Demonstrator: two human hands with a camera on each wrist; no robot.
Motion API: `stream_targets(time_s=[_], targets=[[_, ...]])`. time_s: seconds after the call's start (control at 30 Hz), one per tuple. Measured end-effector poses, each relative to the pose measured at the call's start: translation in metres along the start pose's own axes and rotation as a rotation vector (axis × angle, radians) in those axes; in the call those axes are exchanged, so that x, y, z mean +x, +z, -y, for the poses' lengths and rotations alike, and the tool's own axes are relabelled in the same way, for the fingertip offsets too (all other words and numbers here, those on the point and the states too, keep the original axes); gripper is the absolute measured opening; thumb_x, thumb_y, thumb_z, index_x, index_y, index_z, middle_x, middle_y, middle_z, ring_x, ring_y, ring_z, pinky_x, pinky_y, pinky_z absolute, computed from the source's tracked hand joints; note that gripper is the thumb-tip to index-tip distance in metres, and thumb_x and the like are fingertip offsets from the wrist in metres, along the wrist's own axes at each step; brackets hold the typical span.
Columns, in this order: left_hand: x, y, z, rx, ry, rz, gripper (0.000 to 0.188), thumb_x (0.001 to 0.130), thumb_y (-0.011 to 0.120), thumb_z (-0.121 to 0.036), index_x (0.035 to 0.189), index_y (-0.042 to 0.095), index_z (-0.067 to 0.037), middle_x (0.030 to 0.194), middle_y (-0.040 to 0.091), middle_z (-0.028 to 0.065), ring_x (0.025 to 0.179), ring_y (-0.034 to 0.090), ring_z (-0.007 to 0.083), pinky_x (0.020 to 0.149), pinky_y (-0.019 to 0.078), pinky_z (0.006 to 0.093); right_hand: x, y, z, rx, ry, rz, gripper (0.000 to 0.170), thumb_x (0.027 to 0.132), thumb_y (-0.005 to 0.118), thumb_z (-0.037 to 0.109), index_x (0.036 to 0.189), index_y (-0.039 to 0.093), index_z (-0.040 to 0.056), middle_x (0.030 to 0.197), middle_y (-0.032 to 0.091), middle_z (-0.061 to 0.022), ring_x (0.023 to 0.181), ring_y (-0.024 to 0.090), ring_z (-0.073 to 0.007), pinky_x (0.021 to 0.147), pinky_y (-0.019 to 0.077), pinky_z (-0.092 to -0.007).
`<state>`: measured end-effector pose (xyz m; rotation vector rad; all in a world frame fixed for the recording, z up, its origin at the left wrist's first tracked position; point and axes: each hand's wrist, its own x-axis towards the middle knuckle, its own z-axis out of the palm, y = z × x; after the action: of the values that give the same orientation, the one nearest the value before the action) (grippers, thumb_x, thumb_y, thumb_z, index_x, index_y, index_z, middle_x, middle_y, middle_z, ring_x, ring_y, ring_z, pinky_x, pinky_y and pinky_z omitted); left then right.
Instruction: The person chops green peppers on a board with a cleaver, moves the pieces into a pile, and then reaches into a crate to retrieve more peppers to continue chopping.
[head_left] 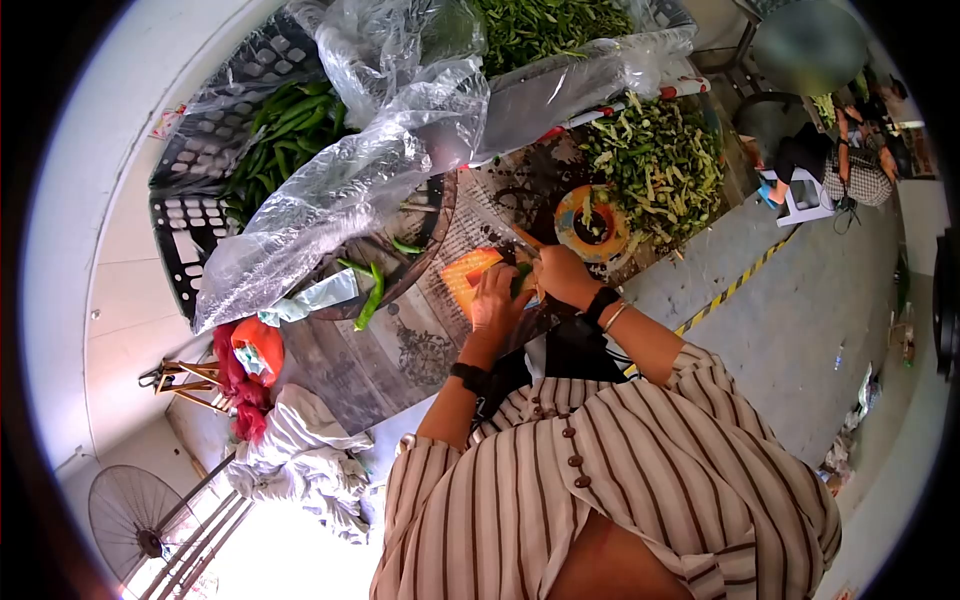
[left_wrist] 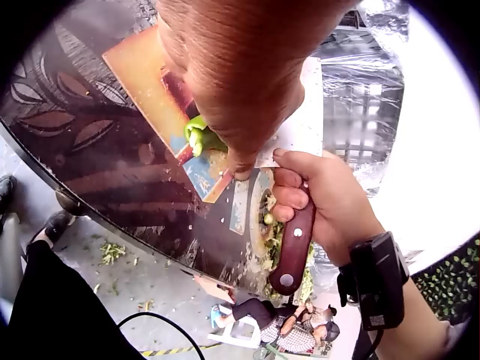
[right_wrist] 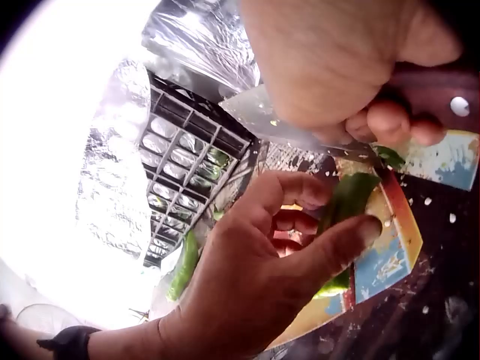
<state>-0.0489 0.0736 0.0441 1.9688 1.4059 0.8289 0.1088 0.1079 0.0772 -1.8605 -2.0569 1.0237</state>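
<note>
Right wrist view: near the front edge of the table (head_left: 350, 370), one green pepper (right_wrist: 349, 199) is pinched between the thumb and curled fingers of the left hand (head_left: 497, 300), over an orange board (left_wrist: 142, 67); the handle of a knife (left_wrist: 298, 236) is gripped by the wrapped fingers of the right hand (head_left: 567, 277); the left hand is thus the nearer one to the pepper, whose long axis is pointed out of that hand toward the blade (right_wrist: 277, 124) and set roughly across it; whether its end is touched by the blade cannot be told; on the board, only coloured patches can be made out; farther back, loose peppers (head_left: 372, 297) are laid left of the board, while a chopped heap (head_left: 660, 175) is spread along the table's right edge; beyond the far left edge, a black crate (head_left: 190, 170) is partly covered by clear plastic (head_left: 330, 185); no brand, label or wording can be read anywhere.
</note>
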Motion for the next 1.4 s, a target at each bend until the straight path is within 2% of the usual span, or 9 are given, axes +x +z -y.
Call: stream_targets(time_s=[0.03,0.17,0.43,0.53,0.67,0.93,1.17,1.23,1.4], targets=[[0.0,-0.002,-0.003,-0.012,-0.04,0.039,0.041,0.066,0.072,-0.015,0.1,0.05,-0.006,0.103,0.052,0.0126,0.097,0.052,0.0316,0.08,0.044,0.0392,-0.001,-0.001,-0.003,0.006,-0.035,-0.055,0.018,0.078,0.055,0.015,0.076,0.058,-0.0027,0.066,0.058,-0.0217,0.064,0.058,-0.0387,0.058,0.0469,-0.0448],[-0.003,-0.004,-0.012,0.049,-0.051,0.071,0.049,0.065,0.073,-0.014,0.105,0.046,-0.005,0.104,0.05,0.0136,0.098,0.05,0.0321,0.082,0.0427,0.0398,-0.015,-0.011,-0.002,-0.019,-0.03,-0.107,0.02,0.079,0.053,0.016,0.075,0.057,-0.0029,0.066,0.058,-0.0216,0.063,0.057,-0.0388,0.057,0.0465,-0.0457],[-0.003,0.007,0.002,0.041,-0.104,0.024,0.033,0.071,0.061,-0.005,0.101,0.048,-0.004,0.1,0.052,0.0146,0.095,0.051,0.034,0.081,0.0422,0.0406,-0.039,-0.014,0.0,-0.112,-0.03,-0.02,0.02,0.081,0.049,0.017,0.079,0.058,-0.0012,0.067,0.059,-0.0204,0.064,0.059,-0.0372,0.059,0.0472,-0.0459],[-0.004,0.007,0.005,0.039,-0.064,-0.009,0.03,0.072,0.058,-0.004,0.101,0.049,-0.004,0.097,0.054,0.0152,0.093,0.052,0.0343,0.08,0.0428,0.0407,-0.04,-0.009,-0.001,-0.101,-0.016,0.003,0.019,0.08,0.049,0.016,0.08,0.059,0.0001,0.068,0.06,-0.0195,0.066,0.06,-0.0368,0.06,0.0475,-0.046],[-0.003,0.002,0.002,0.046,-0.036,-0.052,0.031,0.073,0.059,-0.005,0.102,0.05,-0.004,0.096,0.056,0.0143,0.091,0.053,0.034,0.079,0.0434,0.0403,-0.042,-0.01,0.001,-0.079,0.01,0.003,0.018,0.08,0.049,0.016,0.082,0.059,0.0005,0.069,0.061,-0.0191,0.066,0.06,-0.0365,0.06,0.0474,-0.0459],[0.003,-0.006,0.001,0.045,0.017,-0.102,0.015,0.071,0.063,-0.007,0.085,0.06,-0.003,0.088,0.059,0.0103,0.085,0.056,0.0312,0.075,0.0449,0.0387,-0.044,-0.014,0.007,-0.132,-0.073,-0.005,0.021,0.076,0.051,0.012,0.091,0.061,0.0009,0.068,0.061,-0.0183,0.064,0.06,-0.0355,0.058,0.0476,-0.0445],[0.001,-0.001,0.007,0.06,0.018,-0.139,0.017,0.07,0.063,-0.007,0.087,0.061,-0.005,0.087,0.059,0.0094,0.085,0.056,0.0297,0.073,0.046,0.0372,-0.037,-0.008,0.003,-0.159,-0.098,0.034,0.022,0.075,0.051,0.01,0.091,0.061,-0.0024,0.067,0.06,-0.0189,0.063,0.06,-0.0352,0.057,0.0479,-0.0437],[0.002,-0.002,0.007,0.068,0.015,-0.139,0.018,0.071,0.063,-0.008,0.088,0.061,-0.006,0.089,0.06,0.0089,0.086,0.057,0.0288,0.074,0.0465,0.0362,-0.034,-0.007,0.002,-0.138,-0.046,0.08,0.02,0.076,0.051,0.01,0.089,0.06,-0.0024,0.068,0.06,-0.0191,0.064,0.06,-0.0355,0.058,0.048,-0.044],[0.006,-0.003,0.008,0.071,0.019,-0.128,0.016,0.071,0.063,-0.009,0.087,0.062,-0.007,0.09,0.061,0.0072,0.084,0.058,0.0274,0.073,0.0471,0.035,-0.032,-0.015,0.007,-0.133,-0.026,0.038,0.017,0.079,0.05,0.012,0.086,0.06,-0.0008,0.068,0.06,-0.0192,0.063,0.059,-0.0357,0.058,0.048,-0.0443]])
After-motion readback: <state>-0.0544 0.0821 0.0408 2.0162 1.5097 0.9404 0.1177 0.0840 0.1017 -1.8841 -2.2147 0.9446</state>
